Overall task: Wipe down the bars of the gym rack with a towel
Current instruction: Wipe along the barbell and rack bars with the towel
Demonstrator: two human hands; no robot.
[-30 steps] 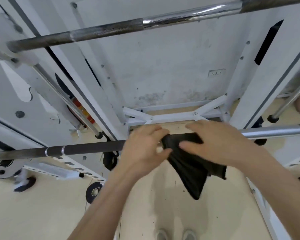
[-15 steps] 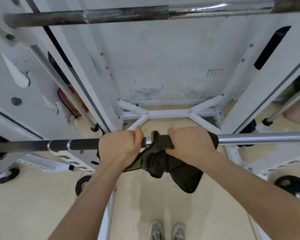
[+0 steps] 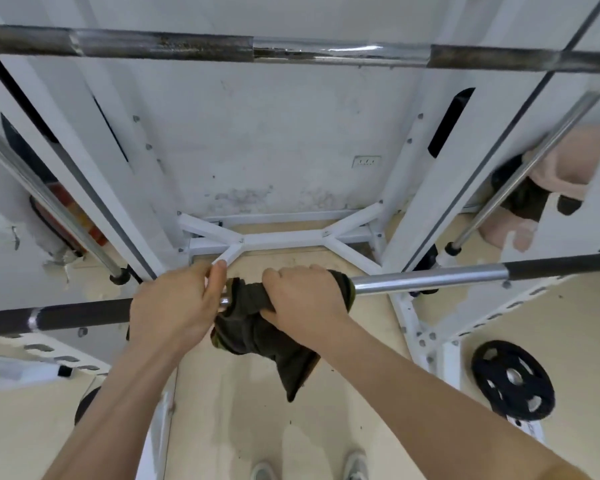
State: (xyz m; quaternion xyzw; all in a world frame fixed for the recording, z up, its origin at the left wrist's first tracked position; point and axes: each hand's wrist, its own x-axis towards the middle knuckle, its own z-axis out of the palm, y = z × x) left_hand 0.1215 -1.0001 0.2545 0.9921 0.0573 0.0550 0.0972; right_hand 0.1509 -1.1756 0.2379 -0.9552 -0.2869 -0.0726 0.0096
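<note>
Mid-frame, the right hand (image 3: 305,299) curls its fingers round the dark towel (image 3: 257,337) on the lower bar (image 3: 430,277). The left hand (image 3: 174,306) grips that bar just beside it, and bare chrome runs rightward.

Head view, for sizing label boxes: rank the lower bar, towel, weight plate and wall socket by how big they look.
1. lower bar, spans the frame
2. towel, though nearness to the camera inflates it
3. weight plate
4. wall socket

Bare forearms (image 3: 430,386), pale grey shoes (image 3: 356,466)
</note>
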